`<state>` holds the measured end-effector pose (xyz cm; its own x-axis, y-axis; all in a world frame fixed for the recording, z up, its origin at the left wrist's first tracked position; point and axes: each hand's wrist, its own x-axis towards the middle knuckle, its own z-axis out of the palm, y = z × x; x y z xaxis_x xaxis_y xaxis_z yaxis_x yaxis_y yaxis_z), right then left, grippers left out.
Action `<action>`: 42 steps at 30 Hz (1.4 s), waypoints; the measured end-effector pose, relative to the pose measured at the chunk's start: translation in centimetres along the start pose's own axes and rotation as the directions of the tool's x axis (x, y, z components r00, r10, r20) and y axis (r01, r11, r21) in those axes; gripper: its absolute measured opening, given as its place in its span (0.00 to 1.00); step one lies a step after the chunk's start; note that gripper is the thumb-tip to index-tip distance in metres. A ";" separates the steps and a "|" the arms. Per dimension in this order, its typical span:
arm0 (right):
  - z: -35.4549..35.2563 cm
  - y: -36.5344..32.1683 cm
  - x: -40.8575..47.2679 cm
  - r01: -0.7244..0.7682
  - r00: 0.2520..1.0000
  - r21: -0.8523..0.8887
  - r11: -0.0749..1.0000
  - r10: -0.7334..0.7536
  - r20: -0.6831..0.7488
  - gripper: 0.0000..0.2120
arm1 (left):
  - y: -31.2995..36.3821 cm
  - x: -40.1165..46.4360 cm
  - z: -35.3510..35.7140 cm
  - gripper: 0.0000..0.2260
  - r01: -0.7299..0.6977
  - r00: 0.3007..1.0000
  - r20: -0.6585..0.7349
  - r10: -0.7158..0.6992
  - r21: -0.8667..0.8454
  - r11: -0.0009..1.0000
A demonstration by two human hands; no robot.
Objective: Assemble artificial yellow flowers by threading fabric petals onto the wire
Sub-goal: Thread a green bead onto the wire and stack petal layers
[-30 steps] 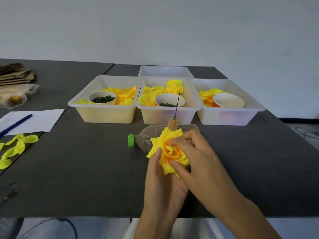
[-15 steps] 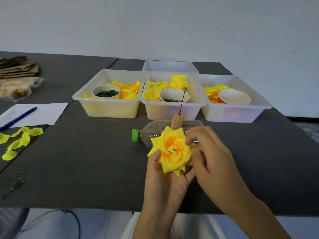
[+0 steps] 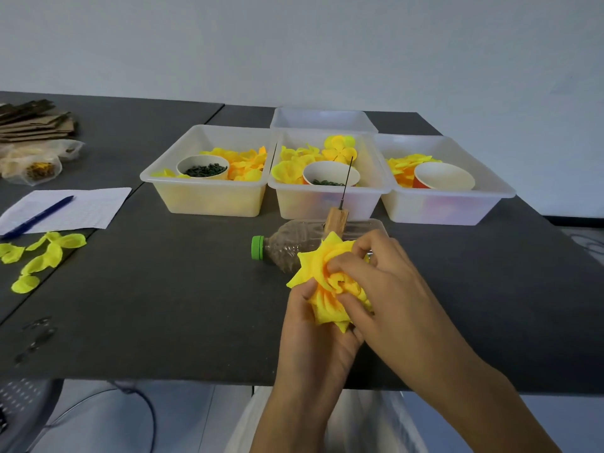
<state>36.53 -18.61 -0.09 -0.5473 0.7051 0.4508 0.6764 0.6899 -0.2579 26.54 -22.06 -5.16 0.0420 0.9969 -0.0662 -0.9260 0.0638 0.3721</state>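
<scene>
You hold a near-finished yellow flower (image 3: 327,282) just above the dark surface (image 3: 163,289), close to its near edge — your left hand (image 3: 313,335) cups and grips the bloom from below, its thumb laid against the outer petals, while your right hand (image 3: 389,289) comes over the top, its fingertips (image 3: 336,264) pinching into the inner petals around the centre. Neither hand is free; both are closed on the fabric. Directly behind the flower a plastic bottle (image 3: 284,250) lies on its side with a wooden block and the upright wire (image 3: 346,184) fixed to it. Beyond that stand three clear tubs (image 3: 209,197) of loose petals, with paper cups nested in them. To your left, spare petals (image 3: 42,253) lie scattered near a sheet of paper and a pen (image 3: 36,215).

The risk now appears to sit in your right hand's pinch: press too hard or twist and the layered petals could crease, slip out of order or pull apart. The wire stands near your knuckles — a forward lurch could snag fabric on its tip or roll the bottle. Whether a stem runs through the bloom cannot be told; your hands hide it.
</scene>
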 end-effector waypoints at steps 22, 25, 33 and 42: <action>0.3 1.0 -0.1 -0.092 0.995 0.215 0.972 0.099 -0.020 0.13 | 0.9 -0.7 -0.4 0.20 -0.026 0.977 -0.189 0.101 0.362 0.932; 0.0 0.9 -0.6 -0.086 0.982 0.208 0.974 0.119 -0.150 0.09 | 1.0 -0.7 -0.5 0.23 -0.037 0.963 -0.237 0.129 0.361 0.932; 0.5 -1.0 -1.0 -0.228 0.970 0.098 0.969 0.234 -0.060 0.09 | 0.3 -0.9 0.0 0.20 -0.072 0.952 -0.229 0.203 0.477 0.876; 2.0 -2.8 -0.8 -0.396 0.900 0.166 0.903 0.418 -0.126 0.09 | -0.3 -1.6 1.5 0.15 -0.121 0.940 -0.193 0.282 0.584 0.803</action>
<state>34.06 -20.74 -1.45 -0.1475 0.9022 0.4054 0.7458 0.3706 -0.5535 27.34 -23.61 -3.83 -0.2939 0.9461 -0.1363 -0.5296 -0.0424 0.8472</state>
